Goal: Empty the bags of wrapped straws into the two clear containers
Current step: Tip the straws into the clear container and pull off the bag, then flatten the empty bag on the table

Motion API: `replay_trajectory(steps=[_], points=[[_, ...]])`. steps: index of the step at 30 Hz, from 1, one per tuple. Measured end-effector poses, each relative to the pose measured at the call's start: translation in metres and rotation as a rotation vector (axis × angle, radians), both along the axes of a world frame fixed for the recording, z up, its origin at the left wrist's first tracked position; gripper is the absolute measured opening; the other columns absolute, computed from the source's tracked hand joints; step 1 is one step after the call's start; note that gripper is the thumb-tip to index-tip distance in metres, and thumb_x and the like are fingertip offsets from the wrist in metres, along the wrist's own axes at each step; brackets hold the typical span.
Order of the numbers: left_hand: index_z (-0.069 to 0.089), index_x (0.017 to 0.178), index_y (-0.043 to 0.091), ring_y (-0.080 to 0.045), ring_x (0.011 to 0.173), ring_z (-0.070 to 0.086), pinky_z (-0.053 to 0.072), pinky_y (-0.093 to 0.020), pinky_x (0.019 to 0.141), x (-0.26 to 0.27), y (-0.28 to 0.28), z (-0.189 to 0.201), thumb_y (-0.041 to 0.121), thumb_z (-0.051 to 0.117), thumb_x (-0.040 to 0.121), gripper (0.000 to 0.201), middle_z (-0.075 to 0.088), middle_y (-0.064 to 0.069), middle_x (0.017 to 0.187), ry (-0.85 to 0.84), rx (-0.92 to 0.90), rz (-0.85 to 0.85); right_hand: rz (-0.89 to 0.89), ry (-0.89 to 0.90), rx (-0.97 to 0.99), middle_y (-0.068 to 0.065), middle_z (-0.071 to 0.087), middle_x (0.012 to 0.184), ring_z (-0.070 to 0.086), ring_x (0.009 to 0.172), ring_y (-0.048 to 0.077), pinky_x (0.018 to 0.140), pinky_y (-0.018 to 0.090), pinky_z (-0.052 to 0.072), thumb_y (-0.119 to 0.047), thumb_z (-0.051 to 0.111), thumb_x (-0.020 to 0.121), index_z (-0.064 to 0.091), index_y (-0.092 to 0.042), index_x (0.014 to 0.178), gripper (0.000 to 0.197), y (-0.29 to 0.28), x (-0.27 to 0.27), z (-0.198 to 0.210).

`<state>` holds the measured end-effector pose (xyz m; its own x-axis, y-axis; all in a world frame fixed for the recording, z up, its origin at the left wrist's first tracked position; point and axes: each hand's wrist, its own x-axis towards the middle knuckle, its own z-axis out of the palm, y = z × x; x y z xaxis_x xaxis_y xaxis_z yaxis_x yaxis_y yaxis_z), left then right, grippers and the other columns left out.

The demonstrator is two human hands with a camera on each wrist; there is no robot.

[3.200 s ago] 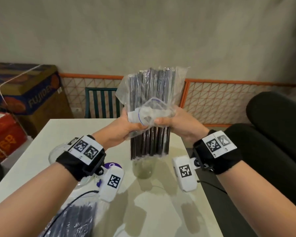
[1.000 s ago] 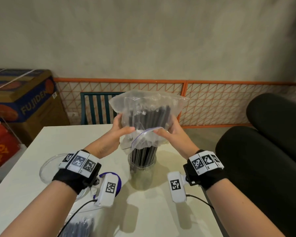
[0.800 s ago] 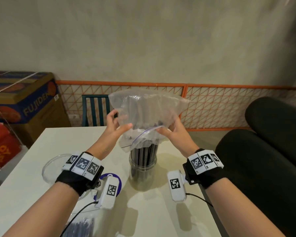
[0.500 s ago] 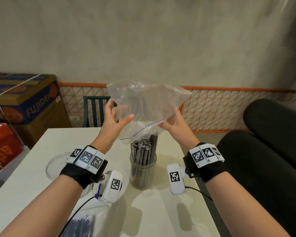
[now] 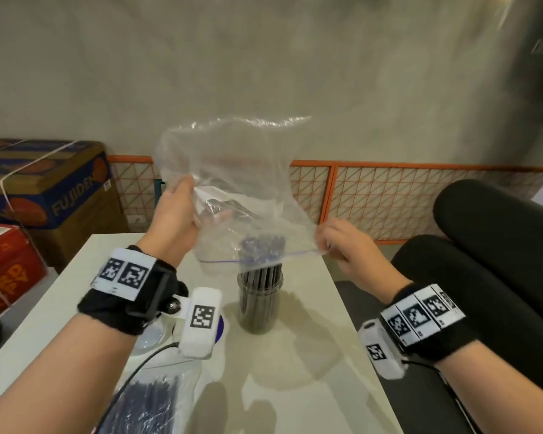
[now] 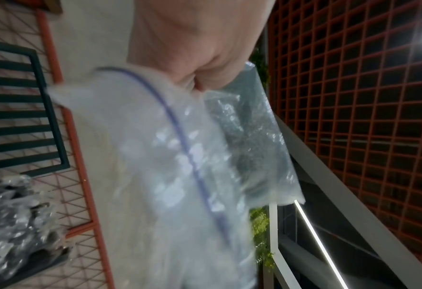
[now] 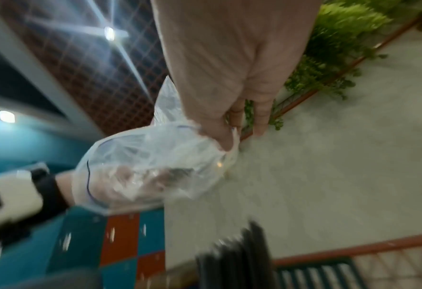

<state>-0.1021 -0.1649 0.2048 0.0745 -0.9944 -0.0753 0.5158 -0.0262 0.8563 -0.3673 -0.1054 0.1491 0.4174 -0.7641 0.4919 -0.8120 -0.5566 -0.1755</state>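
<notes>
Clear plastic bag (image 5: pixel 232 183), seemingly empty, held up over clear container (image 5: pixel 259 303) w/ dark wrapped straws (image 5: pixel 261 255) upright, on white table (image 5: pixel 311 355). Left hand (image 5: pixel 176 220) grips bag's side; right hand (image 5: pixel 347 245) pinches zip edge. Second bag of straws (image 5: pixel 145 408) lies near front edge. Box (image 5: pixel 44 183) reads "FUJIDEN".

Left wrist: thumb + fingers curled on bag (image 6: pixel 180 166), blurry.

Right wrist: thumb & forefinger pinch bag (image 7: pixel 150 166); only this view shows green plant (image 7: pixel 333 48).

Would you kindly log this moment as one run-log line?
left hand: grips crumpled clear plastic zip bag | right hand: pinches its mouth | bag: emptied | black wrapped straws: upright in clear cylindrical container
</notes>
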Motion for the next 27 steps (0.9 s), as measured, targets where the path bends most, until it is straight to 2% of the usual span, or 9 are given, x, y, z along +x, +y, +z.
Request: replay_trajectory(steps=[3,7,9,12,14,18,21,23,27], points=[[0.049,0.119,0.017,-0.021,0.088,0.066,0.06,-0.044,0.071,-0.001,0.017,-0.002,0.022,0.043,0.098,0.022,0.046,-0.008,0.137,-0.094,-0.027,-0.002,-0.037,-0.003,0.308,-0.003,0.051,0.13,0.046,0.124,0.015,0.104,0.044,0.04,0.002,0.058,0.082,0.057,-0.015,0.095,0.022,0.019,-0.017,-0.015],[0.049,0.129,0.017,-0.021,0.103,0.062,0.059,-0.045,0.074,-0.013,0.044,-0.01,0.029,0.051,0.094,0.036,0.058,0.002,0.115,-0.408,-0.144,-0.164,-0.106,-0.678,0.577,-0.007,0.04,0.14,0.041,0.131,0.01,0.111,0.04,0.035,-0.035,0.072,0.075,0.028,-0.024,0.138,0.078,0.047,-0.003,0.003],[0.046,0.13,0.016,-0.017,0.102,0.063,0.059,-0.042,0.073,-0.014,0.058,-0.015,0.027,0.056,0.091,0.041,0.06,0.005,0.107,-0.429,-0.185,-0.281,-0.153,-0.893,0.685,-0.008,0.035,0.143,0.045,0.128,0.013,0.106,0.044,0.041,-0.049,0.075,0.068,0.009,-0.037,0.145,0.102,0.055,0.013,0.009],[0.034,0.136,0.024,-0.002,0.1,0.065,0.057,-0.033,0.081,-0.01,0.078,-0.025,0.028,0.065,0.083,0.061,0.057,0.008,0.119,-0.454,-0.277,-0.484,-0.211,-1.019,0.755,-0.003,0.052,0.129,0.057,0.112,0.016,0.088,0.046,0.05,-0.039,0.062,0.086,0.031,-0.03,0.138,0.061,0.059,0.032,0.004],[0.023,0.134,0.028,0.007,0.098,0.063,0.053,-0.017,0.08,-0.006,0.09,-0.034,0.032,0.07,0.076,0.075,0.053,0.015,0.121,-0.598,-0.334,-0.574,-0.183,-1.07,0.756,0.001,0.063,0.104,0.061,0.095,0.018,0.07,0.04,0.052,-0.028,0.048,0.096,0.053,-0.022,0.112,0.017,0.062,0.042,0.0],[0.0,0.147,0.028,-0.004,0.121,0.043,0.036,-0.023,0.101,-0.002,0.1,-0.067,0.039,0.065,0.08,0.094,0.033,0.017,0.136,-1.004,-0.326,-0.512,-0.278,-1.078,0.568,0.001,0.056,0.082,0.054,0.073,0.015,0.052,0.024,0.048,-0.019,0.036,0.101,0.052,-0.017,0.084,0.023,0.062,0.045,-0.007],[0.027,0.133,0.035,-0.017,0.101,0.062,0.051,-0.039,0.09,-0.003,0.103,-0.096,0.033,0.064,0.085,0.06,0.06,0.004,0.117,-0.914,-0.167,-0.378,-0.342,-1.136,0.42,0.008,0.063,0.091,0.06,0.081,0.02,0.067,0.029,0.054,-0.016,0.038,0.1,0.058,-0.011,0.092,0.021,0.059,0.035,-0.013],[0.049,0.114,0.022,-0.019,0.082,0.065,0.052,-0.039,0.075,-0.005,0.107,-0.106,0.032,0.061,0.087,0.032,0.067,0.001,0.093,-0.851,-0.086,-0.303,-0.408,-1.034,0.315,0.003,0.062,0.087,0.06,0.082,0.018,0.073,0.03,0.051,-0.015,0.039,0.099,0.057,-0.014,0.088,0.021,0.058,0.032,-0.021],[0.062,0.094,-0.008,-0.02,0.075,0.055,0.042,-0.034,0.07,-0.007,0.116,-0.123,0.039,0.046,0.094,0.049,0.059,-0.008,0.08,-0.801,-0.004,-0.255,-0.457,-1.06,0.283,-0.005,0.052,0.072,0.051,0.068,0.011,0.068,0.032,0.045,-0.036,0.044,0.095,0.048,-0.02,0.078,0.024,0.066,0.033,-0.032]])
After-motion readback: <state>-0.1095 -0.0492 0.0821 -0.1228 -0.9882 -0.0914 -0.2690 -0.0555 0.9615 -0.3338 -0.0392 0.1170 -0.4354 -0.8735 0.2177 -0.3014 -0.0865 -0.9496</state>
